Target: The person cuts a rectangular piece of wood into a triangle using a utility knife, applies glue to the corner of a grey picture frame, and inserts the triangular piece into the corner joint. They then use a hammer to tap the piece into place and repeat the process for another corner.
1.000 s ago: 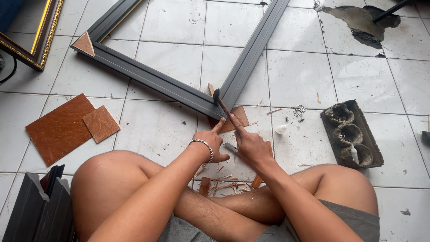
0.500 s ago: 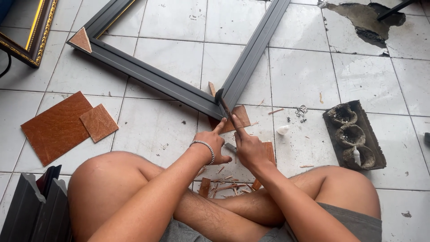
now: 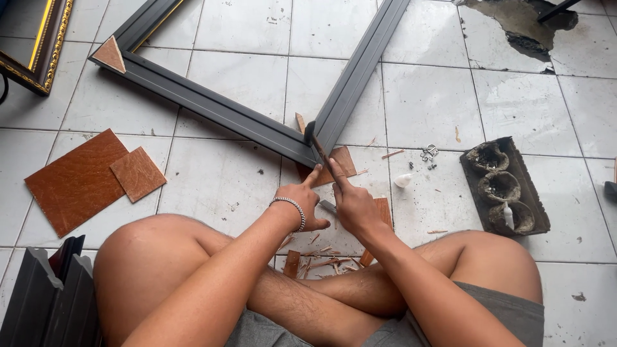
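Left hand [image 3: 302,202]: curled, forefinger out, steadying the knife [image 3: 317,146].
Right hand [image 3: 352,204]: closed round the knife's handle.
Frame [image 3: 257,125]: corner at 12 o'clock, touching the blade.

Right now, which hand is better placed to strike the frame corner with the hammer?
The right hand: it grips the hammer over the frame corner. The left hand only steadies beside it.
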